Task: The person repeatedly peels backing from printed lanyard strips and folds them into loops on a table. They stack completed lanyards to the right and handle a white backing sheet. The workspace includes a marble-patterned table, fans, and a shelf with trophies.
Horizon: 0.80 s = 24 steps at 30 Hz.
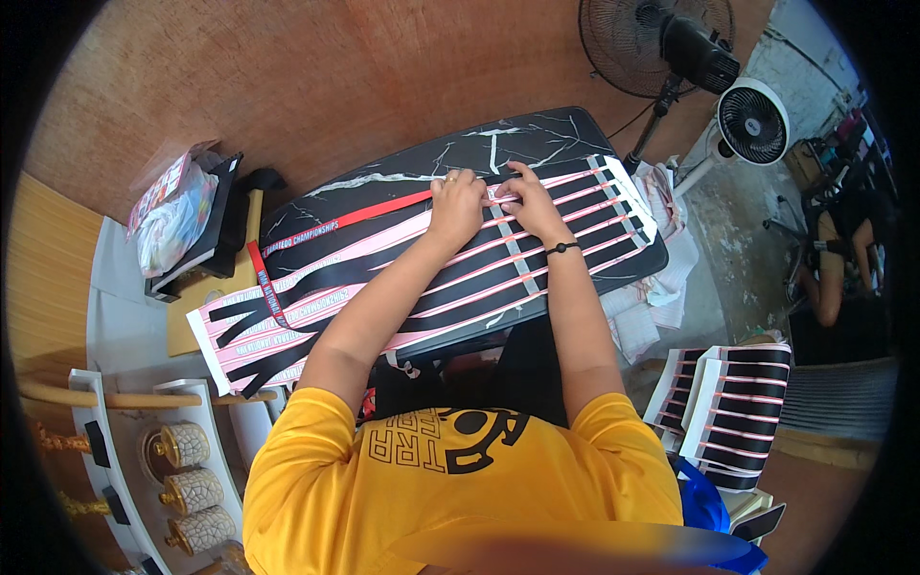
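Note:
A long sheet [537, 240] of black ribbons with white-and-pink paper strips lies slantwise on the black table. Near its far edge, my left hand [458, 209] presses with bent fingers where a red printed ribbon [331, 228] runs in beneath it. Close on its right, my right hand [529, 206] has thumb and fingers pinched at the same strip, index finger raised. The exact grip of both hands is partly hidden by the fingers. Loose black ribbon ends [240, 309] and the folded red ribbon lie over pink printed paper [216, 369] at the left.
The marble-patterned black table [383, 182] stands against a wooden wall. Two fans, one black [704, 57] and one white [753, 123], stand beyond its right corner. A plastic bag [177, 225] sits at the left; another ribbon sheet [738, 412] rests at the lower right. A person sits far right.

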Each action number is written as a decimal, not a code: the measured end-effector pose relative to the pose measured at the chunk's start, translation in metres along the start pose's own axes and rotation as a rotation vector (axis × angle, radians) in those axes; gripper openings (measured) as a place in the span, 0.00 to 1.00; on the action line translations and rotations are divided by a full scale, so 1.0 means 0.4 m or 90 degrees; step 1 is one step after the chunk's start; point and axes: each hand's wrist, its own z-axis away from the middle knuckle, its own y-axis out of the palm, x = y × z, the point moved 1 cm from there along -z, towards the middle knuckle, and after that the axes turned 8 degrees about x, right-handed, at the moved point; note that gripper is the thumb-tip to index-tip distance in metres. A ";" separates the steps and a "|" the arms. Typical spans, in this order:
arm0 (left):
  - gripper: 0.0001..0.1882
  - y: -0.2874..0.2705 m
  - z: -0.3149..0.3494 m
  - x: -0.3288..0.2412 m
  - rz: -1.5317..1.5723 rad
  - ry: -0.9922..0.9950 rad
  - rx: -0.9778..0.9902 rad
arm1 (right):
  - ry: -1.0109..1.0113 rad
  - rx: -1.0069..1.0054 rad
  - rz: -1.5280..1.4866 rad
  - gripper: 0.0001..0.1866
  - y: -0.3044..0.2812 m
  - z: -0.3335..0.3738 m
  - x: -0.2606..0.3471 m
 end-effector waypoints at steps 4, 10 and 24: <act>0.05 -0.011 0.036 -0.028 0.018 0.054 -0.042 | 0.020 -0.003 -0.003 0.16 -0.002 -0.001 -0.001; 0.04 -0.025 0.083 -0.040 0.037 -0.008 -0.030 | 0.005 0.008 -0.011 0.09 0.001 0.000 0.000; 0.06 -0.082 0.228 -0.145 0.107 -0.138 -0.033 | 0.026 -0.039 -0.113 0.05 -0.019 0.019 0.018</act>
